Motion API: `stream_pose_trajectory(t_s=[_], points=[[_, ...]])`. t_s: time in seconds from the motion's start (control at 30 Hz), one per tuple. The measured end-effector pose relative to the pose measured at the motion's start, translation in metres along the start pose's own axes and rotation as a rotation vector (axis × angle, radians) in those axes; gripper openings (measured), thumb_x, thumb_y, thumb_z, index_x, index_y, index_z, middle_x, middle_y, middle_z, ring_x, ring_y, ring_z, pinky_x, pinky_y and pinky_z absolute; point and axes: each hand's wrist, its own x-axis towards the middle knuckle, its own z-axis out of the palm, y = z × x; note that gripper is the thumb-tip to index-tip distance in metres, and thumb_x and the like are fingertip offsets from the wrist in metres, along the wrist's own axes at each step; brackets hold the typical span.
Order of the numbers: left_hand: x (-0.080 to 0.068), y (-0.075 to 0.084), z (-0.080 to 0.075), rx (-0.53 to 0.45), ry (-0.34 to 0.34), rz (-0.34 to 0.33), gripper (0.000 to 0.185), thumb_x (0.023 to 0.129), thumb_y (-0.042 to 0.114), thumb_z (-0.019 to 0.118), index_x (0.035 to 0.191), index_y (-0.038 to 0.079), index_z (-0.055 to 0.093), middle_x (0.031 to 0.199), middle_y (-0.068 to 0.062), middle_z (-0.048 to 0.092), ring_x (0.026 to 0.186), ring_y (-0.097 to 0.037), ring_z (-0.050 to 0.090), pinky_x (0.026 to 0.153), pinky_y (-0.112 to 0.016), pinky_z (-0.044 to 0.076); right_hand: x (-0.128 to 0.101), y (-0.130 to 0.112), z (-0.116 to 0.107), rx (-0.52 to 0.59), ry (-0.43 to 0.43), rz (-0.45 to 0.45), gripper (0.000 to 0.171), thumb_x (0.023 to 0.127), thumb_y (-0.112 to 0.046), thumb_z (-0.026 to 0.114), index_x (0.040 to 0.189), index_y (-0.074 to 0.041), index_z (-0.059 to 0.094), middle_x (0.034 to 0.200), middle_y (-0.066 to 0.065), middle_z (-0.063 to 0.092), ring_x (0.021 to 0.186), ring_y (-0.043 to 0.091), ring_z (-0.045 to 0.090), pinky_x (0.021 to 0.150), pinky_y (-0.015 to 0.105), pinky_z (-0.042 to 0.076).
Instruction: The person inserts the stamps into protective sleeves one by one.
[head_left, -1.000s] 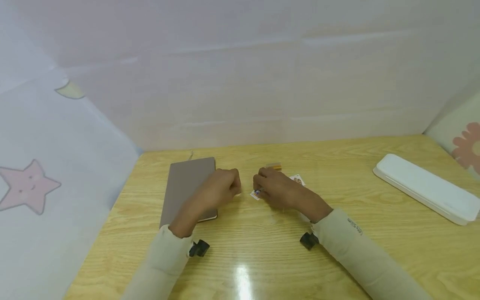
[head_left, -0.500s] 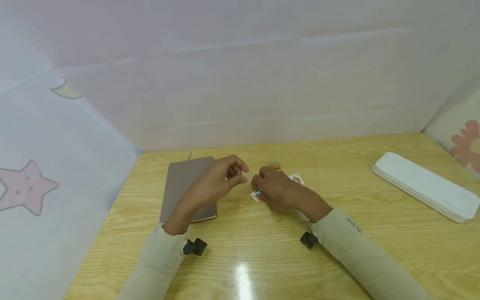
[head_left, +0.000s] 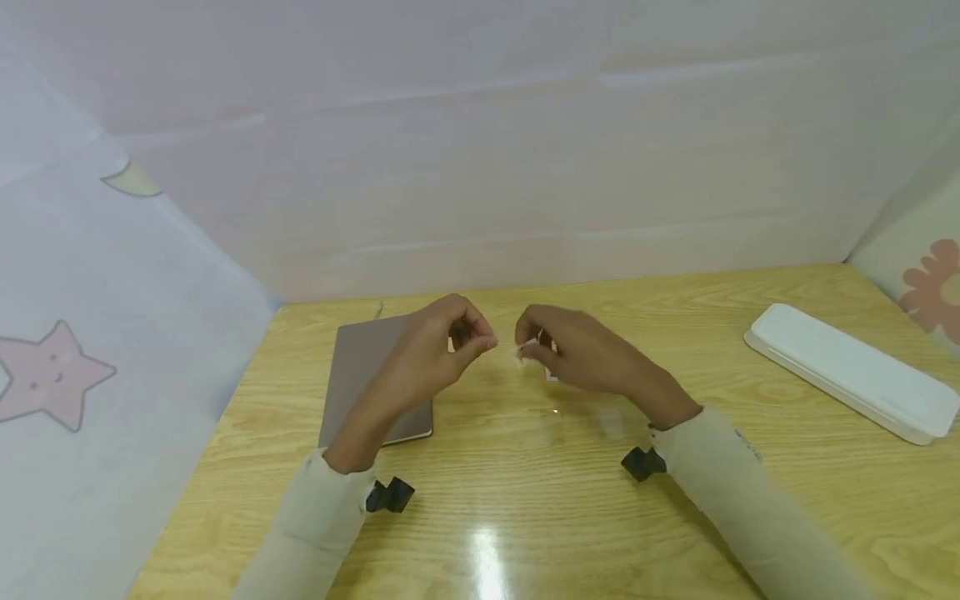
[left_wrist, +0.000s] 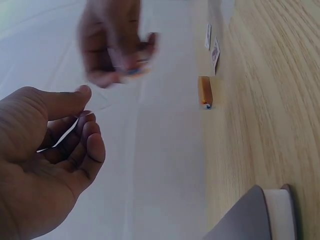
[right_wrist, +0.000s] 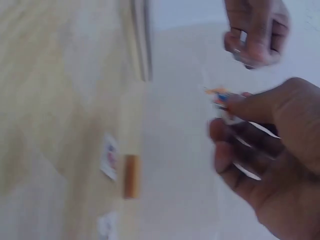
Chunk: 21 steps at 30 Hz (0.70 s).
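Note:
My left hand (head_left: 438, 350), raised beside the grey-brown notebook (head_left: 360, 358), brings thumb and index finger together. A thin, clear piece like film or tape (left_wrist: 100, 103) shows faintly at those fingertips in the left wrist view. Facing it a short gap away, my right hand (head_left: 592, 350) pinches a small white sticker-like piece with blue and orange print (right_wrist: 220, 96); it is blurred. Two small printed cards (left_wrist: 215, 54) lie on the table, near a small orange-brown block (left_wrist: 205, 91). In the head view the right hand mostly covers these.
The wooden table (head_left: 480, 483) carries a long white case (head_left: 855, 371) at the right. Faint clear patches (head_left: 611, 423) lie on the wood near my right wrist. A pale sheet wall (head_left: 480, 167) closes off the back.
My right hand has lifted off the table with the small printed piece and turned toward the left hand. My left hand has risen and moved slightly away, its thumb and index finger closing together.

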Motion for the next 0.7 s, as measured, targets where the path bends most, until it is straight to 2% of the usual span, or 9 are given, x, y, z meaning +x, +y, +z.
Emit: stream_pose_trajectory(t_s=[0.13,0.23,0.3,0.4,0.5,0.7], points=[[0.002,0.004,0.002,0.058,0.046,0.029,0.010,0.088,0.026,0.065,0.093,0.022,0.057,0.088,0.011,0.054,0.073,-0.006,0.053,0.064,-0.024,0.046,-0.005,-0.023,-0.030,0.073,0.274,-0.097,0.007,0.093,-0.020,0.057,0.099,-0.019,0.053,0.095,-0.010,0.058,0.079,0.009,0.057,0.064,0.028,0.048],[0.002,0.007,0.003,0.113,0.060,0.042,0.011,0.088,0.026,0.065,0.092,0.020,0.057,0.087,0.011,0.053,0.072,-0.006,0.051,0.062,-0.024,0.046,-0.007,-0.044,-0.039,0.101,0.364,-0.222,0.011,0.090,-0.007,0.060,0.098,-0.012,0.055,0.094,-0.005,0.059,0.076,0.011,0.056,0.066,0.028,0.048],[0.002,0.008,0.005,0.144,0.063,0.049,0.012,0.087,0.025,0.065,0.093,0.020,0.056,0.087,0.011,0.052,0.072,-0.005,0.051,0.062,-0.024,0.046,-0.007,-0.055,-0.039,0.108,0.374,-0.299,0.014,0.088,0.000,0.060,0.097,-0.009,0.055,0.093,-0.002,0.058,0.075,0.012,0.055,0.066,0.027,0.048],[0.001,0.010,0.008,0.181,0.052,0.062,0.014,0.087,0.021,0.066,0.093,0.017,0.055,0.088,0.010,0.052,0.073,-0.004,0.051,0.064,-0.023,0.047,-0.004,-0.059,-0.034,0.092,0.369,-0.356,0.013,0.089,0.002,0.059,0.097,-0.008,0.054,0.094,-0.003,0.057,0.073,0.010,0.052,0.064,0.025,0.047],[0.002,0.014,0.011,0.212,0.037,0.078,0.015,0.086,0.017,0.067,0.093,0.014,0.054,0.089,0.008,0.052,0.075,-0.004,0.052,0.064,-0.022,0.048,-0.002,-0.053,-0.027,0.073,0.358,-0.355,0.012,0.090,-0.002,0.058,0.098,-0.011,0.053,0.095,-0.007,0.056,0.073,0.007,0.049,0.064,0.024,0.046],[0.003,0.018,0.015,0.265,0.029,0.094,0.014,0.086,0.018,0.067,0.090,0.014,0.054,0.088,0.006,0.051,0.074,-0.004,0.049,0.061,-0.020,0.045,-0.002,-0.041,-0.021,-0.008,0.320,-0.308,0.011,0.093,-0.011,0.054,0.101,-0.018,0.052,0.097,-0.013,0.052,0.075,0.004,0.048,0.062,0.022,0.044]])
